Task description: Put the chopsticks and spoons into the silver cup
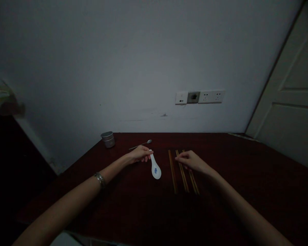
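My left hand (pixel 141 154) is closed on the handle end of a white soup spoon (pixel 156 172) with a blue mark in its bowl. The bowl points towards me. Behind this hand lies a thin metal spoon (pixel 149 141) with a long handle. My right hand (pixel 188 160) is over the chopsticks, its thumb and fingers drawn together in a pinch; what is between them, if anything, I cannot make out. Reddish-brown chopsticks (pixel 172 172) lie just left of it. Lighter chopsticks (pixel 184 177) and another light pair (pixel 194 184) run partly beneath it.
A grey metal cup (pixel 108 139) stands at the back left of the dark red table (pixel 133 205). The wall (pixel 143 68) behind carries sockets and switches (pixel 200 97). A pale door (pixel 292 102) is at the right. The room is dim.
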A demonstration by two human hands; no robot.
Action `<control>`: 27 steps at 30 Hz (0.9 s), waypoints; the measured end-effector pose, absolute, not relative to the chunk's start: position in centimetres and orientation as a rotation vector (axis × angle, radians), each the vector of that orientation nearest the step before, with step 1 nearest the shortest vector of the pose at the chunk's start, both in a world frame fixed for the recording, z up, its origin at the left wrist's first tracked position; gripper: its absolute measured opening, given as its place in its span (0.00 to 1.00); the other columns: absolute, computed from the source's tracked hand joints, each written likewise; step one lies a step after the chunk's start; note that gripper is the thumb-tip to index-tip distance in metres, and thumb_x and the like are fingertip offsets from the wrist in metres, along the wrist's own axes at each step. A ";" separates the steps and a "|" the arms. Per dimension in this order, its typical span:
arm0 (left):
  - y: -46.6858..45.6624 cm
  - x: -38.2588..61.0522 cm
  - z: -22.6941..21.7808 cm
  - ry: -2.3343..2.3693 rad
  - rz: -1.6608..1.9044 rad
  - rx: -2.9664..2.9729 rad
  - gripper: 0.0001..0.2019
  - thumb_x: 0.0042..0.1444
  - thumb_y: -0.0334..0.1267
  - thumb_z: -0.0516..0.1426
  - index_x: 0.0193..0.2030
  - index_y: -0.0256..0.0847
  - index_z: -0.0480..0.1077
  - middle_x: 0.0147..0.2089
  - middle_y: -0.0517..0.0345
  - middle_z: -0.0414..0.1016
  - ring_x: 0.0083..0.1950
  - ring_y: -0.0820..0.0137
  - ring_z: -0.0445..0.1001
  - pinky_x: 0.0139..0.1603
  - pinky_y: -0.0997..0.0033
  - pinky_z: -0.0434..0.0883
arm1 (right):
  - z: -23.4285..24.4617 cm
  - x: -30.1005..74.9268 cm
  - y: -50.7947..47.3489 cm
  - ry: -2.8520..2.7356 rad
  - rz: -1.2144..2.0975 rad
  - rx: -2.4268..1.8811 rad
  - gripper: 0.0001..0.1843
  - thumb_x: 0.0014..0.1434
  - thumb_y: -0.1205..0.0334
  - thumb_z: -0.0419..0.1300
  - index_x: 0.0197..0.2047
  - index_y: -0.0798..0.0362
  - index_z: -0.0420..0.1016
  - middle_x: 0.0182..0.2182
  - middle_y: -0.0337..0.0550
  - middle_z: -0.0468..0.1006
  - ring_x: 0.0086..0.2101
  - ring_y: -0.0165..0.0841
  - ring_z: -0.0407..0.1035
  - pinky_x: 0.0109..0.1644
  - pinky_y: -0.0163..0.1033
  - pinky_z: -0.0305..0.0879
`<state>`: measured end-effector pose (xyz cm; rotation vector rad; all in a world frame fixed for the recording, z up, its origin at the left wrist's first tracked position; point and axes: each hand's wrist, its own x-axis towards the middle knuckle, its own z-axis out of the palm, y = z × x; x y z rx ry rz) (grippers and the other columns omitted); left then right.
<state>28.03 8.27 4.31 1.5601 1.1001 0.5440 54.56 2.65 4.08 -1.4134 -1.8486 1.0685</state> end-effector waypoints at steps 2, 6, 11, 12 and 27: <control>9.1 31.0 5.1 1.028 0.560 1.595 0.16 0.46 0.47 0.58 0.24 0.33 0.67 0.21 0.60 0.67 0.17 0.81 0.63 0.15 0.80 0.55 | 4.3 54.3 3.5 -1.844 1.022 -1.382 0.15 0.52 0.56 0.54 0.32 0.59 0.74 0.14 0.33 0.63 0.13 0.21 0.53 0.15 0.27 0.50; 10.0 37.1 6.0 0.909 0.547 1.656 0.15 0.47 0.46 0.57 0.25 0.33 0.67 0.21 0.61 0.67 0.17 0.82 0.62 0.15 0.80 0.56 | 4.8 55.3 5.1 -1.826 0.902 -1.359 0.17 0.49 0.54 0.56 0.32 0.60 0.76 0.15 0.35 0.66 0.16 0.22 0.54 0.18 0.28 0.49; 10.4 42.4 6.4 0.816 0.502 1.712 0.14 0.47 0.45 0.58 0.25 0.32 0.68 0.21 0.61 0.67 0.18 0.82 0.63 0.16 0.80 0.56 | 5.1 58.6 5.5 -1.803 0.736 -1.399 0.17 0.47 0.54 0.57 0.26 0.62 0.76 0.15 0.35 0.65 0.18 0.22 0.52 0.19 0.28 0.48; 10.5 43.1 6.3 0.811 0.496 1.718 0.14 0.47 0.45 0.58 0.25 0.32 0.68 0.20 0.61 0.67 0.18 0.82 0.62 0.16 0.80 0.57 | 5.1 59.3 5.5 -1.791 0.749 -1.410 0.17 0.47 0.54 0.57 0.25 0.62 0.75 0.15 0.34 0.63 0.17 0.21 0.51 0.19 0.28 0.47; 13.1 42.3 3.7 0.884 1.306 1.011 0.12 0.47 0.40 0.54 0.38 0.37 0.64 0.22 0.64 0.66 0.13 0.83 0.56 0.13 0.82 0.46 | 1.2 65.5 10.2 -1.632 1.037 -1.637 0.17 0.45 0.52 0.61 0.21 0.60 0.71 0.11 0.31 0.59 0.11 0.19 0.49 0.13 0.28 0.43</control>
